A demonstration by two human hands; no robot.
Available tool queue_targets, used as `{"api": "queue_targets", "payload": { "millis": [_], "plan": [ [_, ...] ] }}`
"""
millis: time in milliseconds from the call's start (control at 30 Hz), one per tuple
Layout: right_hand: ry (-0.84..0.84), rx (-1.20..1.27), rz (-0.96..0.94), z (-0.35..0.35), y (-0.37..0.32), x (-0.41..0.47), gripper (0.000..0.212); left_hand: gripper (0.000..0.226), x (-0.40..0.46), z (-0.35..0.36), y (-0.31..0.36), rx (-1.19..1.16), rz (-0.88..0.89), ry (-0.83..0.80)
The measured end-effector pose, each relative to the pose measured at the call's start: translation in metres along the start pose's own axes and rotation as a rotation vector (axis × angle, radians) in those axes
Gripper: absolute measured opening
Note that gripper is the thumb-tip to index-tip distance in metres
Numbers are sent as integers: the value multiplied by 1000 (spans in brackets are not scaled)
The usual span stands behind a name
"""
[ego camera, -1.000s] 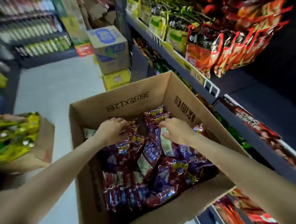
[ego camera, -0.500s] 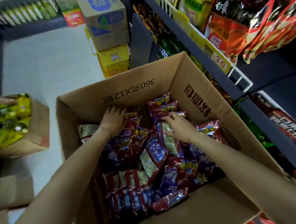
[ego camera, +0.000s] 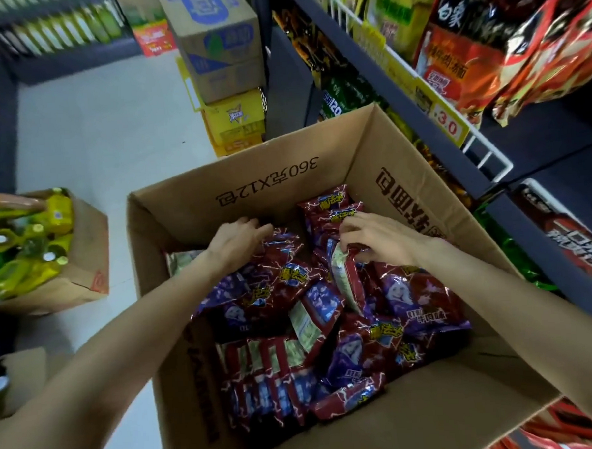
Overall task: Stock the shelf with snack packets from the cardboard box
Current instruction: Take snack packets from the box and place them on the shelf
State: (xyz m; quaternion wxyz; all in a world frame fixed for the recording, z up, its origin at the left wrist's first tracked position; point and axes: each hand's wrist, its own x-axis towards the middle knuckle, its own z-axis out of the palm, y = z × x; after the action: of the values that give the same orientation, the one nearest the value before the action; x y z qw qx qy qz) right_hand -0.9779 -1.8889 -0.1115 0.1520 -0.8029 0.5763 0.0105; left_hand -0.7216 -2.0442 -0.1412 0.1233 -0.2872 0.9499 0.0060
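Open cardboard box (ego camera: 268,181) beside shelf (ego camera: 401,91), red-purple snack packets (ego camera: 327,325) heaped inside (some standing upright)

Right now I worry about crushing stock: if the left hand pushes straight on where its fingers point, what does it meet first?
Probably the red snack packets standing against the cardboard box far wall; the left hand points that way, though depth is unclear.

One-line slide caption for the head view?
Both hands, left and right, gather red-purple foil snack packets inside brown cardboard box.
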Motion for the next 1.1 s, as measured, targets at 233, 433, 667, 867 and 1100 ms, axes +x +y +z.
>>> {"api": "queue_targets", "payload": {
  "millis": [233, 433, 667, 867, 1100],
  "plan": [
    [217, 94, 199, -52, -15, -38, 19, 45, -22, -45, 0, -344, 22, 336],
    [642, 409, 434, -86, -35, -81, 31, 33, -42, -93, 11, -725, -67, 470],
    [638, 285, 591, -92, -43, -121, 42, 17, -52, -102, 58, -794, -21, 234],
    [631, 307, 696, -90, -54, -154, 36, 18, -62, -108, 90, -683, 1, 269],
    [910, 215, 787, -121, -82, -228, 33, 22, -82, -158, 141, -467, 67, 816]
  ]
}}
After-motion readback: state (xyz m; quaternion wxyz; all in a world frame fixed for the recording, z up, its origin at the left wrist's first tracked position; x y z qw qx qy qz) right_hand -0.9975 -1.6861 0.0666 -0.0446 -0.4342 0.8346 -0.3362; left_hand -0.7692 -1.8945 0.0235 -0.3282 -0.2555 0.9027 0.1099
